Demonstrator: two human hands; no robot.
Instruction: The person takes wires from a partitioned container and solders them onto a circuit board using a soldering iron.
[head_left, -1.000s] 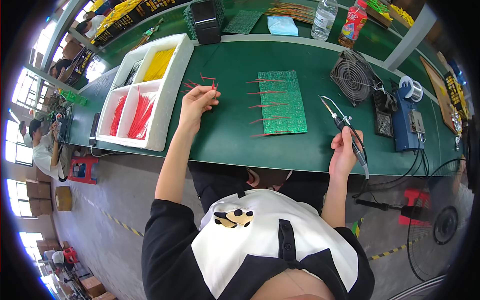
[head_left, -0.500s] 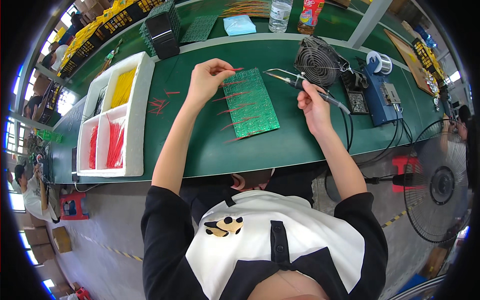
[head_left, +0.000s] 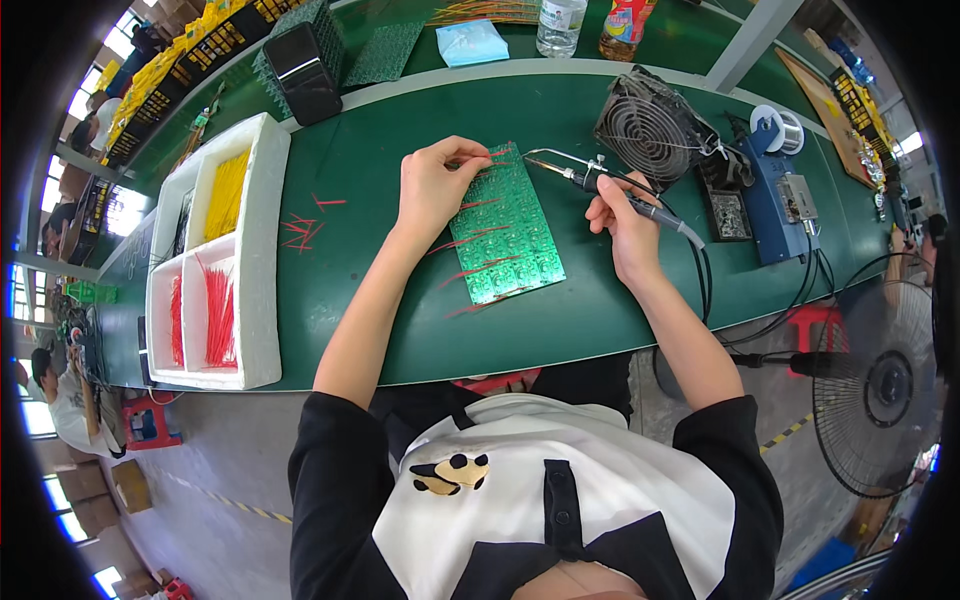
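My left hand pinches a short red wire over the far end of a green circuit board. Several more red wires stick out past the board's left edge, spaced along its length. In my right hand is a soldering iron with a thin curved metal guide above it. Its tip points left, close to the board's far right corner; whether it touches is too small to tell. Loose red wires lie on the green table left of my left forearm.
A white foam tray at left holds red and yellow wires in compartments. Behind the iron stands a black fan. A blue soldering station with a solder spool is at right. Cables hang near my right forearm.
My left hand has moved right and slightly down, bringing the red wire over the board's far end. The soldering iron keeps nearly the same place. The whole view has shifted a little.
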